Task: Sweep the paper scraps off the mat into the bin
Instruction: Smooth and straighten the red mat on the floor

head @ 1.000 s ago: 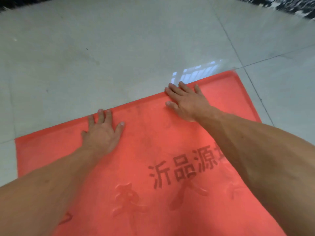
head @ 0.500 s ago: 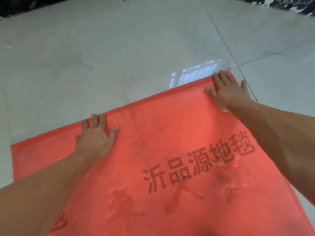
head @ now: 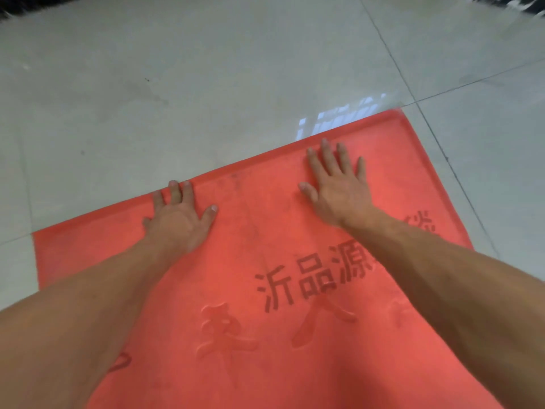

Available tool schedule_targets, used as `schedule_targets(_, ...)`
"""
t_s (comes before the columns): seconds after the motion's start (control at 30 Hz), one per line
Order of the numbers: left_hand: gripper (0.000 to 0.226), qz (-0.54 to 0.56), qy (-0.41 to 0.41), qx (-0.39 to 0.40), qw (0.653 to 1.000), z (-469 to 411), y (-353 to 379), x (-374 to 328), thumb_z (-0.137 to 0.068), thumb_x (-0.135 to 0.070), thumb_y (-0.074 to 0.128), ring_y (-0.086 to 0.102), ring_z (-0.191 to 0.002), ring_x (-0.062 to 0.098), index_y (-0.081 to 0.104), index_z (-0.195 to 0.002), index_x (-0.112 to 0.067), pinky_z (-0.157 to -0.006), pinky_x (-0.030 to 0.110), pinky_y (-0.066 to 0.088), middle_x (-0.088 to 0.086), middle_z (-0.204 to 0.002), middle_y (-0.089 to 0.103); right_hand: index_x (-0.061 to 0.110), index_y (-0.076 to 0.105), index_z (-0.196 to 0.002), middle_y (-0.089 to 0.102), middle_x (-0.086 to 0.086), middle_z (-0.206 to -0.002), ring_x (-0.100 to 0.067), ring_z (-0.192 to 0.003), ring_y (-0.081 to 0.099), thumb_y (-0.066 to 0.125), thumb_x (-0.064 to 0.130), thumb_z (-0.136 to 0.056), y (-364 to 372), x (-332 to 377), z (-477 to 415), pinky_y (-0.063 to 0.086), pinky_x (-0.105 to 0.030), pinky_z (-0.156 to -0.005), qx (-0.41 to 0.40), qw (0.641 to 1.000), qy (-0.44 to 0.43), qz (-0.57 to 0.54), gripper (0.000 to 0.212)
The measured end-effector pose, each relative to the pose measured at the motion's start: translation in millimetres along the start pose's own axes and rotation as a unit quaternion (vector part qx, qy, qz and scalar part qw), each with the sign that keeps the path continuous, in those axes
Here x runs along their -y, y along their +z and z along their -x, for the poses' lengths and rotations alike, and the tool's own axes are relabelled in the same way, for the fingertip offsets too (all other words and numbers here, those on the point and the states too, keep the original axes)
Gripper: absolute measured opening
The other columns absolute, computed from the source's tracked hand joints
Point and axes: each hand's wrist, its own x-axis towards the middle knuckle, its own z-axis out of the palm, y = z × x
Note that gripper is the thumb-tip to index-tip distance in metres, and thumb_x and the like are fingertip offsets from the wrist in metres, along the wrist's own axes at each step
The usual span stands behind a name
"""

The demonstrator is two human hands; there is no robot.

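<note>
Both palms flat, fingers spread: left hand, right hand at far edge of red mat | no scraps or bin visible | sweeping looks finished

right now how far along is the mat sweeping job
Done, it seems: no paper scraps show on the visible part of the red mat or the tiled floor. In hand: the left hand and right hand lie flat, fingers spread, near the mat's far edge. Left: unclear, since no bin is in view, so I cannot confirm the scraps went in.
</note>
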Motion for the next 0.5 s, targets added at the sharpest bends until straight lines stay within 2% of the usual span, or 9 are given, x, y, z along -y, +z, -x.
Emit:
schedule_targets(0.1, 0.08, 0.008, 0.018, 0.011, 1.0, -6.6, 3.1, 7.7, -0.093, -0.062, 0.025, -0.002, -0.148, 0.039, 0.0, -0.155, -0.019, -0.112, 0.064, 0.021, 0.005, -0.164, -0.004, 0.032, 0.001, -0.155, -0.01, 0.004, -0.163, -0.024, -0.149, -0.014, 0.025, 0.061, -0.096, 17.1, 59.5, 28.8, -0.006, -0.057, -0.116, 0.025, 0.996, -0.087, -0.008, 0.07)
schedule_targets(0.17, 0.084, 0.01, 0.036, 0.017, 0.999, -16.7, 8.0, 17.2, -0.088, -0.064, 0.018, -0.003, -0.149, 0.038, -0.001, -0.155, -0.019, -0.115, 0.061, 0.017, 0.007, -0.164, -0.005, 0.032, 0.003, -0.155, -0.008, 0.005, -0.163, -0.024, -0.149, -0.013, 0.027, 0.062, -0.095, 28.8, 96.6, 45.9, -0.006, -0.058, -0.116, 0.026, 0.991, -0.13, -0.003, 0.071)
schedule_targets(0.3, 0.085, 0.016, 0.042, 0.027, 0.999, -26.9, 12.9, 23.5, -0.082, -0.059, 0.017, -0.007, -0.15, 0.03, -0.003, -0.155, -0.021, -0.116, 0.059, 0.014, 0.005, -0.165, -0.007, 0.031, 0.001, -0.155, -0.005, 0.008, -0.163, -0.023, -0.149, -0.011, 0.029, 0.062, -0.095, 50.4, 154.6, 66.4, -0.005, -0.063, -0.114, 0.032, 0.986, -0.163, 0.001, 0.073)
schedule_targets(0.4, 0.068, 0.067, 0.041, -0.021, 0.997, 0.4, 8.8, 11.6, -0.098, -0.046, 0.033, -0.005, -0.15, 0.03, 0.005, -0.156, -0.026, -0.113, 0.066, 0.015, -0.002, -0.165, -0.004, 0.03, 0.0, -0.155, -0.005, 0.01, -0.163, -0.02, -0.149, -0.012, 0.028, 0.064, -0.094, 63.2, 158.3, 71.6, -0.005, -0.063, -0.114, 0.048, 0.988, -0.147, 0.016, 0.075)
schedule_targets(0.5, 0.062, 0.11, 0.137, -0.1, 0.979, 45.9, 20.1, -2.3, -0.1, -0.039, 0.036, -0.004, -0.151, 0.022, 0.012, -0.156, -0.029, -0.114, 0.063, 0.009, -0.004, -0.165, 0.002, 0.029, 0.002, -0.155, -0.007, 0.008, -0.163, -0.02, -0.149, -0.013, 0.028, 0.06, -0.095, 65.5, 146.2, 73.6, -0.006, -0.056, -0.117, 0.046, 0.985, -0.16, 0.034, 0.072)
